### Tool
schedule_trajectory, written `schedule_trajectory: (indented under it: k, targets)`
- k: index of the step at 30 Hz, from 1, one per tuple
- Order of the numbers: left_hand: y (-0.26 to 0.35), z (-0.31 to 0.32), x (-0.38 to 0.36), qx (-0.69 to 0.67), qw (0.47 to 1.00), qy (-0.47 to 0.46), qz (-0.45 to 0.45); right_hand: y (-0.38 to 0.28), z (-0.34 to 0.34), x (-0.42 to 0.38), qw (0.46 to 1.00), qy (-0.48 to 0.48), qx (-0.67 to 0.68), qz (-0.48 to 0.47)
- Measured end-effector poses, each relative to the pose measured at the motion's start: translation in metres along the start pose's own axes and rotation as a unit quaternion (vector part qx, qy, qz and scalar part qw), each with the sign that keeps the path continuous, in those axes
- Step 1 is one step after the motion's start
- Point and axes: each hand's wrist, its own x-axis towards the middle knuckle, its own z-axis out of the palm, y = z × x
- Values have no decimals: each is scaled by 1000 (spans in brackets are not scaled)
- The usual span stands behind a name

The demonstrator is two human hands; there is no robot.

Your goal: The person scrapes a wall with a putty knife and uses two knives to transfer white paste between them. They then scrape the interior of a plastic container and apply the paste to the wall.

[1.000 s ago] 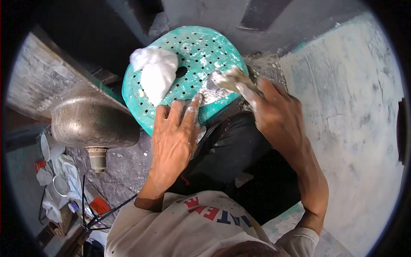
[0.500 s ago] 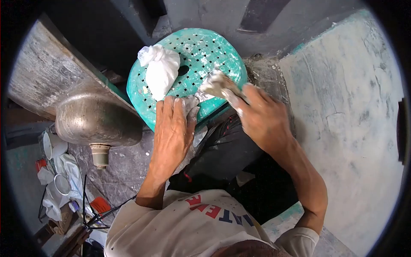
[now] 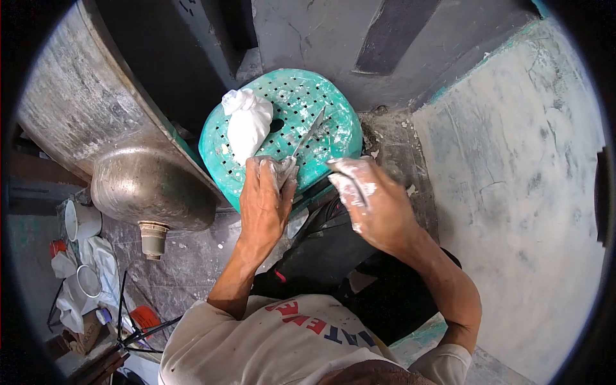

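Note:
A green perforated plastic stool [image 3: 340,119], spotted with white paste, stands in front of me. On its left part lies a knotted white bag [image 3: 249,131]. My left hand [image 3: 263,202], fingers smeared white, is closed at the stool's near edge on a thin-bladed putty knife [image 3: 311,133] that points up and right over the seat. My right hand [image 3: 382,208] is closed just right of the near edge, with white paste on its fingers. It holds a scraper [image 3: 335,165], mostly hidden by the fingers, with a short dark edge showing.
At the left is a metal sink basin [image 3: 151,183] with a drain fitting. Lower left are a white bucket [image 3: 82,220], plastic bags and a red-orange object [image 3: 145,319]. A white-smeared wall or panel [image 3: 513,205] rises at the right. My dark-clad legs are below the stool.
My right hand has moved down, away from the stool top, and its paste-covered tool has turned mostly out of sight. The left hand's blade has turned edge-on. The view has shifted slightly.

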Motion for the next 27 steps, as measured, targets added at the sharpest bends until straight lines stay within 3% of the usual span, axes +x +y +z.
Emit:
schedule_trajectory:
  k: [3, 5, 6, 9, 10, 13, 15, 18, 21, 27]
  targets:
    - [2, 0, 0, 14, 1000, -6, -17, 14, 11, 3, 999, -45, -19, -8]
    - [2, -1, 0, 1, 1000, -4, -26, 28, 2, 8, 999, -21, -48, -2]
    - [2, -1, 0, 0, 1000, -7, -25, 44, -4, 18, 994, 42, -94, -48]
    - [4, -4, 8, -17, 1000, -2, -19, 49, -37, 33, 980, 110, -76, 147]
    - [4, -5, 10, -49, 998, -1, -42, 44, -39, 33, 980, 111, -78, 143]
    - [0, -3, 9, -110, 991, 8, -70, 19, -25, 12, 993, -52, 40, 101]
    - [6, -2, 11, -196, 967, 0, -161, 24, -14, 9, 993, -75, 59, 70]
    - [12, 3, 8, -211, 966, 11, -152, 30, -30, 31, 983, 75, -38, 162]
    - [10, 4, 8, -253, 955, 15, -156, 55, -47, 18, 974, 184, -122, 47]
    - [18, 9, 22, -329, 918, -8, -221, 6, -45, 8, 980, 65, -159, 100]
